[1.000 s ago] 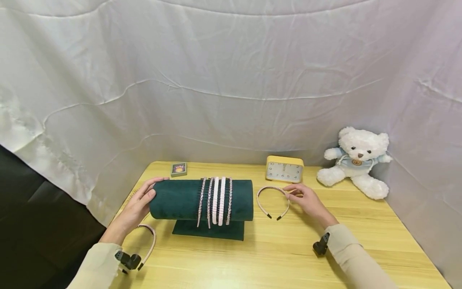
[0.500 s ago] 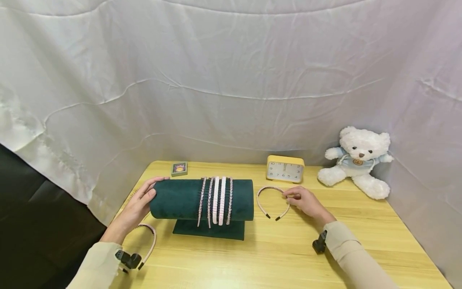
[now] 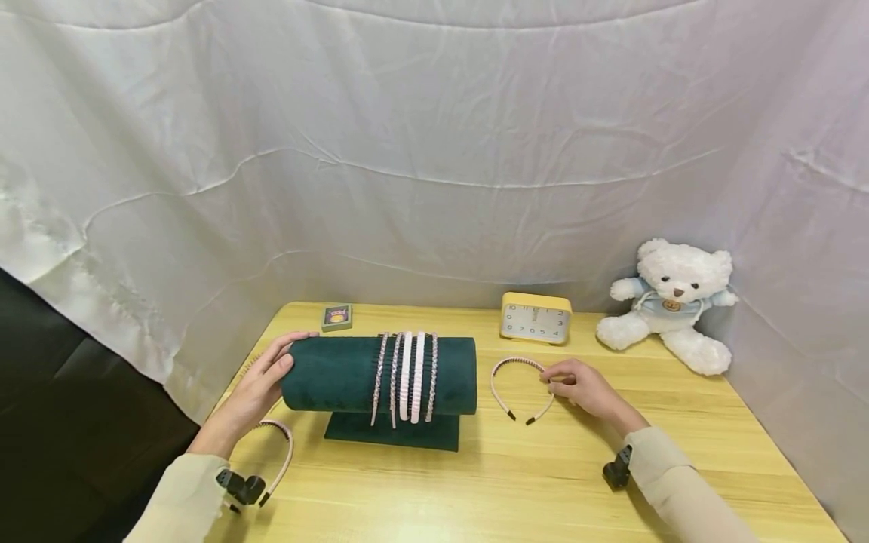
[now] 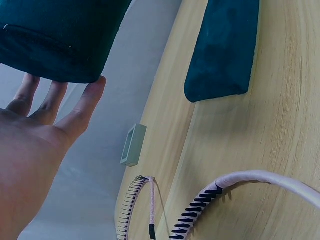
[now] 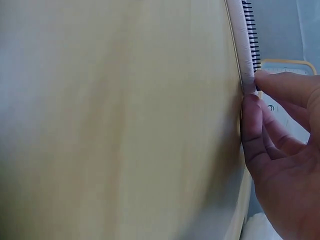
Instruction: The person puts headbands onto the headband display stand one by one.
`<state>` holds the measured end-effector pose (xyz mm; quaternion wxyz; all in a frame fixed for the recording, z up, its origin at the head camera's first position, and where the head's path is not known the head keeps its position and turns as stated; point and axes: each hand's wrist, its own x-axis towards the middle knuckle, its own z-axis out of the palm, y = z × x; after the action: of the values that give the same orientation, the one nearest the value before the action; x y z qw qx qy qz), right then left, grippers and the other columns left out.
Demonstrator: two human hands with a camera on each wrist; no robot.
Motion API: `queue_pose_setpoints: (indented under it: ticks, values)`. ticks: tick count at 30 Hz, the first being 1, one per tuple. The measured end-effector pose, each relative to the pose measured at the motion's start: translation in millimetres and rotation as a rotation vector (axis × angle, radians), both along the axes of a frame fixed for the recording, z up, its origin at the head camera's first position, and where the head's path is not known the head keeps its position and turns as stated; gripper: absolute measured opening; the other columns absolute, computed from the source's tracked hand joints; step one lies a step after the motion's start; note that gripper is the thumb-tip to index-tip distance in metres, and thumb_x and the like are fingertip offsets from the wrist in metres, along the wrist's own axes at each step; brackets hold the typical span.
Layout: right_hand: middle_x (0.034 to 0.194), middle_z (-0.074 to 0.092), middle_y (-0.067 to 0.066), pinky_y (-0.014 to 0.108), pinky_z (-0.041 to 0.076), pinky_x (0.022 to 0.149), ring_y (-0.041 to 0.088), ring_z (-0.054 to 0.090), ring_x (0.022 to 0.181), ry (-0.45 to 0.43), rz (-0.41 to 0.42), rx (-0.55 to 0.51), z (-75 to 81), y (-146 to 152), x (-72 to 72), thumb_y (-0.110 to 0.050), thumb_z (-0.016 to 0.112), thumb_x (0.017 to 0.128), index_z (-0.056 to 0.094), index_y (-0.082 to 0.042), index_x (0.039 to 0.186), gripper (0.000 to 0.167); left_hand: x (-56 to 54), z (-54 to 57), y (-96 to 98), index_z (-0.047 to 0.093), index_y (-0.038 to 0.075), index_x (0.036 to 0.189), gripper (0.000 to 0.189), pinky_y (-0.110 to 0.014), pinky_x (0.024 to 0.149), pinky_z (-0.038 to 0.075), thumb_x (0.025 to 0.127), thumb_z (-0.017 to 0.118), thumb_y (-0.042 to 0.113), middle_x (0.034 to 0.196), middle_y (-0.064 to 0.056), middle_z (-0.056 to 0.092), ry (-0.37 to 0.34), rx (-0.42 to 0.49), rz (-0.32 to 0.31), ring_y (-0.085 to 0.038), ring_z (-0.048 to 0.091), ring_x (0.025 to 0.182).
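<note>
In the head view, a dark green velvet headband stand [image 3: 326, 377] bears several headbands, among them a white one [image 3: 417, 381] and a narrow pinkish beaded one [image 3: 376, 388]. My left hand [image 3: 253, 391] touches the stand's left end; the left wrist view shows its fingers [image 4: 80, 112] fairly straight against the end's rim. To the right of the stand, my right hand [image 3: 585, 388] pinches the side of a pale pink toothed headband [image 3: 493, 381] between thumb and fingertips, its dark tips facing me. In the right wrist view that headband [image 5: 241, 45] is held low over the wood.
Beside my left forearm lies another pink headband [image 3: 290, 452]; a further toothed one [image 4: 151, 202] is mostly hidden behind my left hand in the head view. At the back are a small box [image 3: 336, 317], a yellow clock [image 3: 536, 299] and a white teddy bear [image 3: 681, 275].
My right hand has moved slightly right and toward me, taking the pinched headband with it, away from the stand. My left hand has stayed at the stand's end.
</note>
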<state>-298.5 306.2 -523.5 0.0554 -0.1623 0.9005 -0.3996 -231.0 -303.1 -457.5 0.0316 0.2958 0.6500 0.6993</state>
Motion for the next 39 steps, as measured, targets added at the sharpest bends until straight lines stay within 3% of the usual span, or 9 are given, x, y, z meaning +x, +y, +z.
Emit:
queue_pose_setpoints:
  ticks: [6, 8, 11, 15, 17, 22, 27, 33, 39]
  values:
    - [0.137, 0.068, 0.021, 0.052, 0.060, 0.098, 0.041, 0.071, 0.120, 0.057, 0.006, 0.043, 1.9, 8.8, 13.2, -0.014, 0.075, 0.105, 0.081, -0.010, 0.122, 0.019, 0.6, 1.0, 1.1, 0.034, 0.007, 0.168, 0.048, -0.024, 0.109, 0.055, 0.120, 0.030, 0.010, 0.166, 0.010, 0.050, -0.003, -0.009, 0.006, -0.006, 0.057, 0.144]
    - [0.135, 0.069, 0.020, 0.054, 0.059, 0.100, 0.041, 0.071, 0.120, 0.073, 0.006, 0.051, 2.0, 10.5, 15.8, -0.015, 0.075, 0.105, 0.081, -0.010, 0.121, 0.018, 0.9, 1.2, 0.8, 0.034, 0.007, 0.168, 0.048, -0.024, 0.108, 0.055, 0.121, 0.031, 0.010, 0.166, 0.011, 0.050, -0.002, -0.010, 0.011, -0.005, 0.057, 0.143]
    - [0.135, 0.070, 0.018, 0.046, 0.060, 0.099, 0.039, 0.071, 0.120, 0.076, 0.005, 0.057, 2.2, 12.8, 18.3, -0.017, 0.075, 0.105, 0.081, -0.011, 0.122, 0.018, 1.1, 1.4, 0.1, 0.034, 0.008, 0.168, 0.048, -0.023, 0.108, 0.055, 0.121, 0.031, 0.010, 0.165, 0.012, 0.051, -0.002, -0.010, 0.015, -0.005, 0.058, 0.142]
    - [0.136, 0.068, 0.021, 0.032, 0.062, 0.080, 0.036, 0.073, 0.116, 0.041, -0.013, 0.016, 2.6, 13.4, 18.4, -0.017, 0.074, 0.106, 0.080, -0.008, 0.123, 0.020, 0.9, 1.0, -0.5, 0.034, 0.008, 0.168, 0.048, -0.023, 0.108, 0.055, 0.120, 0.030, 0.010, 0.166, 0.011, 0.050, -0.004, -0.008, 0.010, -0.005, 0.057, 0.143]
    - [0.136, 0.067, 0.024, 0.027, 0.060, 0.077, 0.034, 0.073, 0.115, 0.053, 0.000, 0.006, 2.6, 12.9, 16.3, -0.016, 0.073, 0.106, 0.079, -0.006, 0.124, 0.021, 1.0, 0.5, -0.6, 0.034, 0.008, 0.168, 0.048, -0.023, 0.109, 0.055, 0.120, 0.030, 0.009, 0.166, 0.011, 0.050, -0.005, -0.006, 0.008, -0.005, 0.056, 0.144]
    - [0.140, 0.067, 0.025, 0.025, 0.059, 0.082, 0.033, 0.073, 0.114, 0.079, 0.050, -0.002, 4.8, 8.5, 9.0, -0.013, 0.071, 0.107, 0.078, -0.003, 0.127, 0.023, 1.4, 0.0, -0.2, 0.034, 0.007, 0.168, 0.048, -0.023, 0.109, 0.055, 0.120, 0.029, 0.009, 0.166, 0.010, 0.050, -0.001, 0.000, 0.006, -0.005, 0.056, 0.144]
    - [0.144, 0.063, 0.027, 0.026, 0.059, 0.074, 0.028, 0.070, 0.111, 0.039, 0.089, 0.000, 7.3, 5.6, 3.9, -0.012, 0.070, 0.108, 0.077, -0.002, 0.131, 0.026, 1.1, 0.0, 1.0, 0.033, 0.006, 0.168, 0.048, -0.023, 0.109, 0.055, 0.120, 0.029, 0.009, 0.167, 0.009, 0.049, 0.004, -0.001, 0.002, -0.005, 0.056, 0.144]
    - [0.138, 0.068, 0.024, 0.023, 0.056, 0.081, 0.020, 0.067, 0.109, 0.065, 0.082, 0.037, 7.1, 2.8, 1.9, -0.012, 0.071, 0.106, 0.078, -0.002, 0.129, 0.026, 1.0, 0.7, 1.4, 0.034, 0.006, 0.168, 0.048, -0.024, 0.108, 0.055, 0.120, 0.029, 0.009, 0.167, 0.009, 0.050, 0.006, 0.004, 0.002, -0.006, 0.057, 0.144]
    - [0.142, 0.063, 0.028, 0.025, 0.059, 0.072, 0.015, 0.066, 0.098, 0.009, 0.079, 0.008, 8.9, 2.3, 3.6, -0.012, 0.070, 0.107, 0.075, 0.002, 0.133, 0.030, 1.8, 0.9, 0.9, 0.034, 0.006, 0.168, 0.048, -0.024, 0.108, 0.056, 0.120, 0.029, 0.009, 0.167, 0.009, 0.050, 0.003, 0.008, 0.001, -0.006, 0.057, 0.144]
